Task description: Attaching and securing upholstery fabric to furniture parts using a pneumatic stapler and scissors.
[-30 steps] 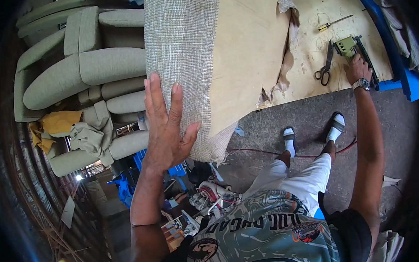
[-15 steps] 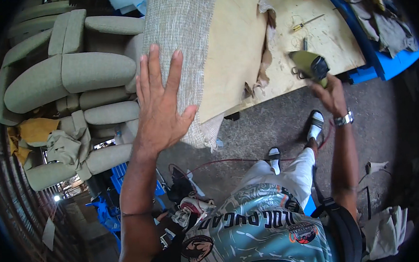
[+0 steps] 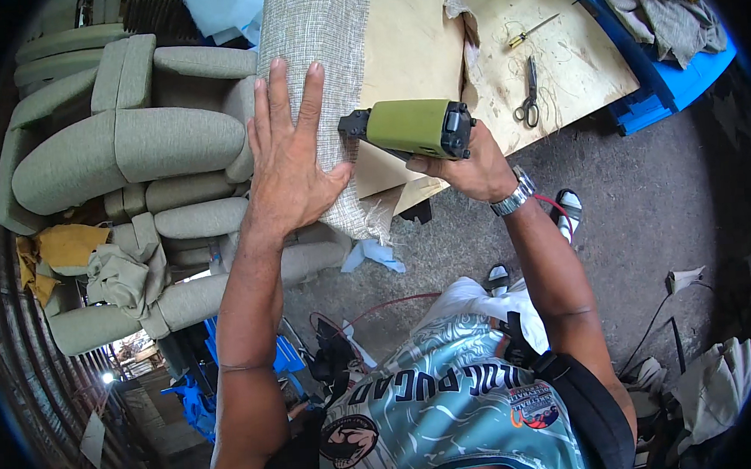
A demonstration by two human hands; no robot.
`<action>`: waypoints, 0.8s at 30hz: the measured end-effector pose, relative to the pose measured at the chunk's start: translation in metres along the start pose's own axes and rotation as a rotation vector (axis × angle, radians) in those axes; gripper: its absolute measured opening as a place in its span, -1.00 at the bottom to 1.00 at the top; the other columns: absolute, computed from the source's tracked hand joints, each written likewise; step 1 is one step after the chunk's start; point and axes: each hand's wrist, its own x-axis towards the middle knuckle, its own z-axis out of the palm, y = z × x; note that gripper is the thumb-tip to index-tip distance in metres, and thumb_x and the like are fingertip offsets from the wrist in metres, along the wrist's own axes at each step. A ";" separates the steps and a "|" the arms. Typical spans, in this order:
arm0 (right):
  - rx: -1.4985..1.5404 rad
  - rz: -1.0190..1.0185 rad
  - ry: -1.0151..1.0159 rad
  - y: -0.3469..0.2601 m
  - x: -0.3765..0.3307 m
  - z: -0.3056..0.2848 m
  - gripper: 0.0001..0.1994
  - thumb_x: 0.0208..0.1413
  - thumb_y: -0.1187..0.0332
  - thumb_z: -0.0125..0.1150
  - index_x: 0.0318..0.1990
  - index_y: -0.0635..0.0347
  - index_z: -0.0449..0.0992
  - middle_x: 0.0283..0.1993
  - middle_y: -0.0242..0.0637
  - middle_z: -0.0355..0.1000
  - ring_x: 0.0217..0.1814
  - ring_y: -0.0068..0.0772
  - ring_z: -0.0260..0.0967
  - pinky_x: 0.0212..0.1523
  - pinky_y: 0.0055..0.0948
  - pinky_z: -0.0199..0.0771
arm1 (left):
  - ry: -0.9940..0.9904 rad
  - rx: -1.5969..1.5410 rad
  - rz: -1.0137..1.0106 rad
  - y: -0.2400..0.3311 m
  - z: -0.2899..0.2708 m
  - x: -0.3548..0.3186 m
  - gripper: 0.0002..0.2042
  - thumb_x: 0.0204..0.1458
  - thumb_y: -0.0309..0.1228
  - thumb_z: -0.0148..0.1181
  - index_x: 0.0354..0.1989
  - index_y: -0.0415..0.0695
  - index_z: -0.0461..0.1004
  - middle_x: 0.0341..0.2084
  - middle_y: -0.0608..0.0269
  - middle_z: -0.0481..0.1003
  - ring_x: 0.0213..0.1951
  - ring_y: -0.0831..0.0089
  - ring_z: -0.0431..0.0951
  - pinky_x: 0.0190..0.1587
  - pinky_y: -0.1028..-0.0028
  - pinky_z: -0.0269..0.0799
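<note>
My left hand lies flat with fingers spread on grey-beige woven fabric. The fabric is wrapped over the long edge of a panel with a pale tan face. In my right hand is a green and black air staple gun, held by its grip. Its black nose is over the fabric's frayed edge, just right of my left hand; whether it touches cannot be made out. A red hose shows below my right wrist.
Black-handled scissors and a yellow-handled screwdriver lie on the wooden tabletop. Grey upholstered sofas stand stacked at left. A blue piece with cloth on it borders the table at right. The hose crosses the floor.
My right hand has brought the staple gun left from over the tabletop to the fabric edge, uncovering the scissors. My left hand stays flat on the fabric.
</note>
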 end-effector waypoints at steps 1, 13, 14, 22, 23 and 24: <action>0.002 0.000 -0.003 0.000 0.001 0.001 -0.62 -0.02 0.31 0.47 0.00 0.09 0.62 -0.13 -0.31 0.64 -0.12 -0.59 0.54 -0.01 -0.46 0.52 | 0.008 -0.029 0.006 -0.003 0.001 0.001 0.18 -0.26 -0.23 0.51 0.50 0.40 -0.27 0.50 0.05 -0.40 0.48 -0.16 -0.32 0.37 -0.34 -0.18; -0.080 -0.081 0.012 0.023 -0.017 0.020 -0.59 -0.10 0.27 0.50 -0.05 0.12 0.61 -0.24 -0.20 0.63 -0.25 -0.44 0.61 -0.18 -0.43 0.57 | -0.006 -0.028 0.033 -0.007 0.007 0.000 0.47 -0.71 0.14 0.64 0.50 0.35 -0.28 0.49 -0.04 -0.41 0.47 -0.22 -0.34 0.35 -0.38 -0.17; -0.084 -0.089 0.026 0.022 -0.018 0.022 -0.60 -0.10 0.27 0.50 -0.05 0.11 0.61 -0.24 -0.20 0.63 -0.25 -0.42 0.61 -0.18 -0.42 0.57 | -0.007 -0.030 0.038 -0.008 0.008 -0.001 0.47 -0.71 0.14 0.64 0.50 0.35 -0.28 0.49 -0.04 -0.41 0.47 -0.22 -0.34 0.35 -0.38 -0.17; -0.073 -0.082 -0.077 0.030 -0.044 0.030 -0.58 -0.13 0.38 0.50 -0.05 0.21 0.59 -0.17 -0.25 0.62 -0.20 -0.41 0.58 -0.11 -0.40 0.56 | 0.027 -0.183 0.024 -0.018 0.024 -0.007 0.26 -0.44 0.76 -0.45 0.51 0.25 -0.14 0.49 -0.05 -0.35 0.47 -0.16 -0.32 0.39 -0.27 -0.39; -0.094 -0.063 -0.083 0.029 -0.047 0.029 -0.56 -0.17 0.34 0.53 -0.07 0.23 0.58 -0.20 -0.25 0.62 -0.23 -0.41 0.58 -0.12 -0.40 0.56 | 0.077 -0.199 0.015 -0.010 0.022 -0.006 0.15 -0.28 0.67 -0.74 0.50 0.23 -0.07 0.49 -0.04 -0.31 0.48 -0.13 -0.29 0.41 -0.20 -0.43; -0.098 -0.060 -0.076 0.028 -0.047 0.026 -0.56 -0.17 0.34 0.53 -0.07 0.23 0.58 -0.20 -0.25 0.62 -0.23 -0.41 0.58 -0.12 -0.40 0.56 | 0.076 -0.203 0.022 -0.009 0.023 -0.002 0.15 -0.28 0.67 -0.74 0.50 0.23 -0.07 0.49 -0.04 -0.31 0.48 -0.13 -0.29 0.41 -0.20 -0.43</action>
